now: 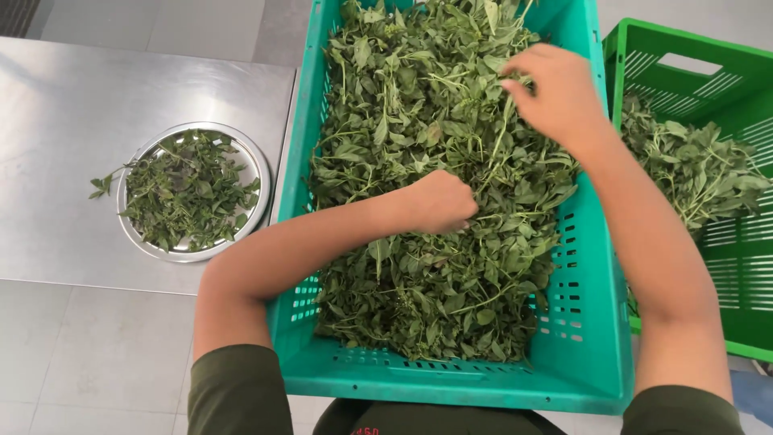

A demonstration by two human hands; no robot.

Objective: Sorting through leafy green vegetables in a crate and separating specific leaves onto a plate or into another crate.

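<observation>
Teal crate [580, 354] heaped with leafy greens [427, 161]; left hand [439, 201] clenched in them, right hand [555, 89] pinching stems. Metal plate [259, 173] near bench [97, 80] right edge; green crate [725, 97] beside.

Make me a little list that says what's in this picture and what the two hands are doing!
Place: steel table and tiled floor
Middle: teal crate full of leafy green herbs
Left hand: closed in a fist, pressed into the herbs
Right hand: fingers pinching a stem on top of the pile
Left side: round metal tray with picked herbs
Right side: green crate with herb bundles
</observation>
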